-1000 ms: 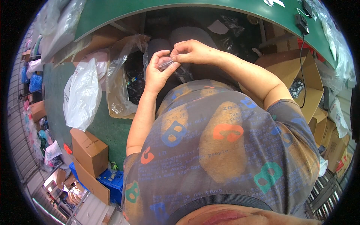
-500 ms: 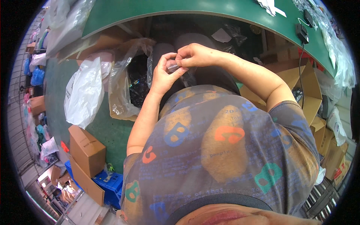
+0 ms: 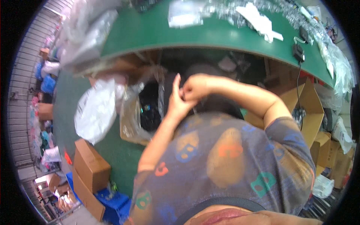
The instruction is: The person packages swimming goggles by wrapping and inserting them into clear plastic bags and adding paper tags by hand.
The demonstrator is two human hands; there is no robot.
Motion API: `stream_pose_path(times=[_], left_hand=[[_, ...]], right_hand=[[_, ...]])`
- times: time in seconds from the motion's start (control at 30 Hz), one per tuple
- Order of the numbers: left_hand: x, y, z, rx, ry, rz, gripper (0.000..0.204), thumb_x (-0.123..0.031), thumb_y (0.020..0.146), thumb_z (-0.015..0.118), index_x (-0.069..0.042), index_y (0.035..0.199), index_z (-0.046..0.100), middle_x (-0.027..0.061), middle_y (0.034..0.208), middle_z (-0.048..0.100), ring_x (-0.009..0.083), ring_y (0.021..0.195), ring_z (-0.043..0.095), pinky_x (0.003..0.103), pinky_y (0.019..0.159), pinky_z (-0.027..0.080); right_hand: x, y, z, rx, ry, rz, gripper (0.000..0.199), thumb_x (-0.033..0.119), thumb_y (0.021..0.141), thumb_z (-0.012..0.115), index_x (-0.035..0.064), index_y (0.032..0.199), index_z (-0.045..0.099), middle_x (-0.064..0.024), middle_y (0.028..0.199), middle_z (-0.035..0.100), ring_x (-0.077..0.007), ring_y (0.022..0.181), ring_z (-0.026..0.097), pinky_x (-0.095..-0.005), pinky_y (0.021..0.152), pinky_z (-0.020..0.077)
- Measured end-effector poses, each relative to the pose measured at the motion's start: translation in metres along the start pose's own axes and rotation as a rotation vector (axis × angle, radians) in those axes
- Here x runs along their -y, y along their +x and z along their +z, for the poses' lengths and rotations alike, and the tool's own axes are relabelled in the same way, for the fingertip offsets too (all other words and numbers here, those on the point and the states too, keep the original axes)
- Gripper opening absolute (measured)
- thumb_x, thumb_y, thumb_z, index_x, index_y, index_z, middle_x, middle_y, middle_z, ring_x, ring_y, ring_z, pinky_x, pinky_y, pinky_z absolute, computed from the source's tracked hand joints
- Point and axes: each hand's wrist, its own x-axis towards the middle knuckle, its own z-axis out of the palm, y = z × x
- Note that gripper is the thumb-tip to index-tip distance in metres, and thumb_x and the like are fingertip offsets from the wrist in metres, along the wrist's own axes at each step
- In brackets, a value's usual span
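Note:
My left hand point(image 3: 179, 104) is raised in front of my lap, a finger stretched upward and the thumb apart from it. My right hand point(image 3: 198, 87) meets it from the right with fingers curled in a pinch against the left hand. Whatever sits between those fingers is hidden and blurred by motion. Just left of my hands stands an open carton point(image 3: 129, 127) lined with clear plastic, holding dark, shiny things point(image 3: 149, 108). A white plastic bag point(image 3: 95, 112) lies beside that carton.
A green tabletop point(image 3: 142, 32) curves across beyond my hands, bearing clear plastic packets point(image 3: 184, 14), white paper point(image 3: 257, 20) and a black adapter point(image 3: 298, 52) with a hanging cord. Cardboard boxes point(image 3: 92, 165) and a blue crate point(image 3: 114, 204) stand at lower left. Open cartons point(image 3: 313, 108) stand right.
The view has shifted, so more tabletop shows and everything sits lower. A left finger now points upward, and the right fingers have curled in. The small clear plastic piece between them no longer shows.

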Motion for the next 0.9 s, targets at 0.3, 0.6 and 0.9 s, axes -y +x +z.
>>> stream_pose_path(times=[0.3,0.6,0.9], left_hand=[[-0.007,-0.02,-0.01,-0.085,0.302,0.078,0.098,-0.007,0.076,0.084,-0.009,0.156,0.028,0.0165,0.116,0.072,0.0237,0.106,0.069,0.037,0.094,0.054],[-0.013,-0.046,-0.024,0.008,0.104,0.16,0.015,-0.016,0.098,0.07,-0.003,0.104,0.07,0.0048,0.109,0.075,0.0117,0.096,0.067,0.028,0.089,0.053],[-0.066,-0.076,-0.031,-0.066,0.913,0.885,0.016,-0.016,0.088,0.073,-0.006,0.088,0.061,0.0078,0.086,0.066,0.0294,0.086,0.065,0.047,0.1,0.048]], right_hand=[[0.016,-0.022,0.007,-0.33,-0.121,-0.233,0.04,0.048,0.09,0.065,0.0118,0.077,0.075,-0.0093,0.07,0.067,-0.0327,0.069,0.067,-0.0464,0.07,0.0495],[0.012,-0.066,0.012,-0.292,0.109,-0.343,0.023,0.028,0.098,0.064,0.0088,0.108,0.072,-0.011,0.099,0.065,-0.0312,0.097,0.067,-0.0419,0.083,0.0532],[0.048,-0.099,0.008,-0.309,-0.127,-0.477,0.017,0.021,0.098,0.063,0.0078,0.109,0.066,-0.0179,0.088,0.071,-0.0389,0.082,0.07,-0.0459,0.07,0.0567]])
